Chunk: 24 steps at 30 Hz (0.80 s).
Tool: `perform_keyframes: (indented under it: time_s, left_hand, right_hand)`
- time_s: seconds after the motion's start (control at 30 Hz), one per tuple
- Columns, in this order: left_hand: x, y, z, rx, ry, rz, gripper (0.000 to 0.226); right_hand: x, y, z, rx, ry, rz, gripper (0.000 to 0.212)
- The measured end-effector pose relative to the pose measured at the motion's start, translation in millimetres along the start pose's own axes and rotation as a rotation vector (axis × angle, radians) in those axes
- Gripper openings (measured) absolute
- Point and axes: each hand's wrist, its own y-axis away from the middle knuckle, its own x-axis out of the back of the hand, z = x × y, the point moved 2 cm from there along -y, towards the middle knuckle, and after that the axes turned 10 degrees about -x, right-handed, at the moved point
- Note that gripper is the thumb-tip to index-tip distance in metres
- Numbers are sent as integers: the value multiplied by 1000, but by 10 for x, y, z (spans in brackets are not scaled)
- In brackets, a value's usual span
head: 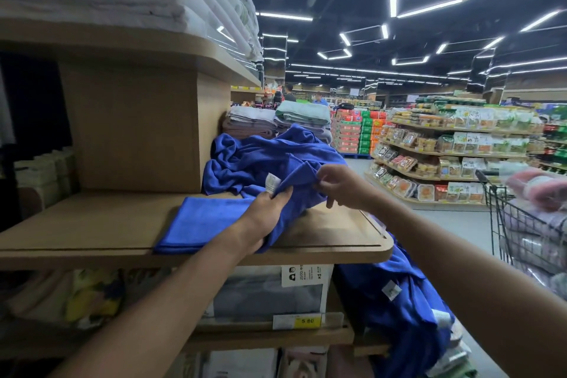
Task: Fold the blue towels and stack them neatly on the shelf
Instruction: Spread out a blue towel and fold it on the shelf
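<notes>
The step in hand was, by my reading, the opening of a fresh fold. One flat folded blue cloth towel (202, 221) already lay on the pale wooden shelf board (92, 224), near its front edge. Behind it and to the right sat a crumpled heap of loose blue towels (260, 153), touching the upright wooden panel at the back.

Both hands were on one towel pulled forward from that heap. The left hand (264, 218) had its grip pinched on the towel's edge just beside a small white sewn-in label (272, 182), with the palm over the folded towel's right end. The right hand (340, 184), close beside it, pinched a fold of the same edge between thumb and forefinger, its other fingers hanging loosely curled.

More blue cloth (399, 301) hung over the shelf's right end, down past the lower tier.

The next move probably called for drawing the hands apart along that edge to find both corners and lifting the towel clear of the heap. It could then be shaken flat and halved, and stacked on the folded one.
</notes>
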Motion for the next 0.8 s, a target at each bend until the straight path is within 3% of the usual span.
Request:
perform_keyframes:
  time_s: [0.13,0.23,0.3,0.37,0.5,0.57,0.6,0.7,0.8]
  left_hand:
    - [-2,18,27,-14,-28,9,34]
    - [-11,32,37,-7,-37,-10,35]
    - [-14,35,34,0,-70,-21,34]
    - [-15,49,30,2,-129,-43,30]
    - [-47,117,63,-88,-218,-105,22]
    - [-112,176,108,-198,-317,-214,16]
    - [-155,203,115,-271,-393,-305,18]
    - [-215,287,119,-386,-753,-547,52]
    - [-83,260,116,-339,-1068,-539,67]
  right_hand:
    - [181,-65,-19,-115,83,-189,23]
    - [209,12,77,-223,417,-378,16]
    - [228,39,120,-193,706,-342,22]
    - [224,37,134,-187,772,-293,27]
    - [184,12,167,-448,146,-307,33]
    - [131,-5,201,-469,-95,-241,24]
    - [94,-11,213,-460,-158,-187,20]
    - [-11,-86,323,-506,-228,17,36]
    - [-67,-143,398,-537,-229,-6,30]
